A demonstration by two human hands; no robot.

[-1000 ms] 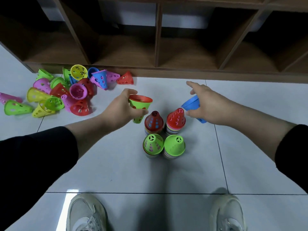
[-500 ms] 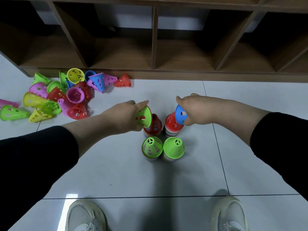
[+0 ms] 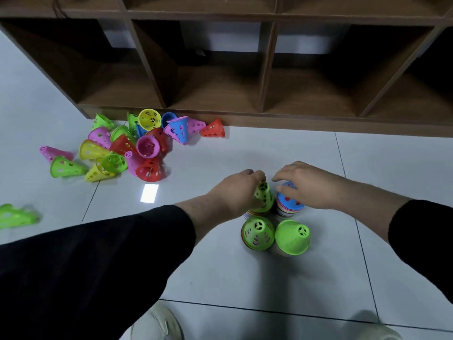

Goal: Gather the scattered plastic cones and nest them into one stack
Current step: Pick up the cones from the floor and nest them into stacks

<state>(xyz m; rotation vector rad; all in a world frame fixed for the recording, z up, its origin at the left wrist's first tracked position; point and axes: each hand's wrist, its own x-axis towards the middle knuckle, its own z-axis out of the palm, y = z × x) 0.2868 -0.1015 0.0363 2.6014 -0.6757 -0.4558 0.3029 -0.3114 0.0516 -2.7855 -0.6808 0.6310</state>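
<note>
Seating caps: my left hand (image 3: 235, 192) grips green cone (image 3: 263, 197), right hand (image 3: 304, 185) grips blue cone (image 3: 289, 198); crooked pressing risks toppling neighbouring stacks (image 3: 291, 238).

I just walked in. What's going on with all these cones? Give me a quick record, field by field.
left hand: left hand grips green cone, seated atop a rear stack
right hand: right hand holds blue cone on the neighbouring stack
stacks: four, close together; front two green-topped
loose cones: pile by the wooden shelf; one stray green cone far left
surface: tiled floor
</note>
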